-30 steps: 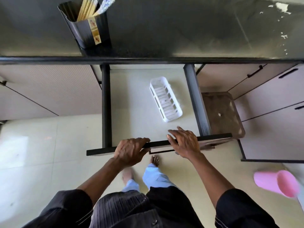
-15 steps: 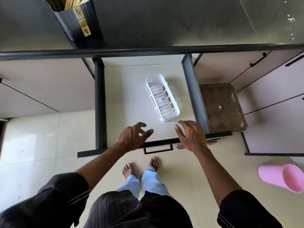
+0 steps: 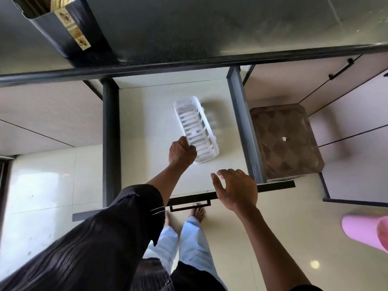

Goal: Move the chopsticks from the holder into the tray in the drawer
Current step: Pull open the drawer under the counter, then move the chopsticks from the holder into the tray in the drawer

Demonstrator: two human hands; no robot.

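1. The dark countertop (image 3: 210,28) is filling the whole top of the view, and the drawer (image 3: 147,127) under it is now standing fully pulled out. A second ago both hands were on its front edge hauling it open, so that step looks done.
2. The black holder (image 3: 58,32) is sitting at the far left of the counter, half cut off by the frame.
3. The white slatted tray (image 3: 195,127) is lying at an angle on the drawer floor, right of middle, with nothing in it.
4. The left hand (image 3: 181,153) has let go of the drawer front and is reaching in. Its fingers are curling over the tray's near-left corner, gripping the rim as far as I can tell. I'm guessing it's straightening the tray before loading.
5. The right hand (image 3: 237,191) is hovering just over the drawer front, fingers spread loose, holding nothing.
6. The chopsticks (image 3: 56,2) are still sticking up in the holder, barely showing at the top edge. So none are moving yet; the actual transfer is all still to come.
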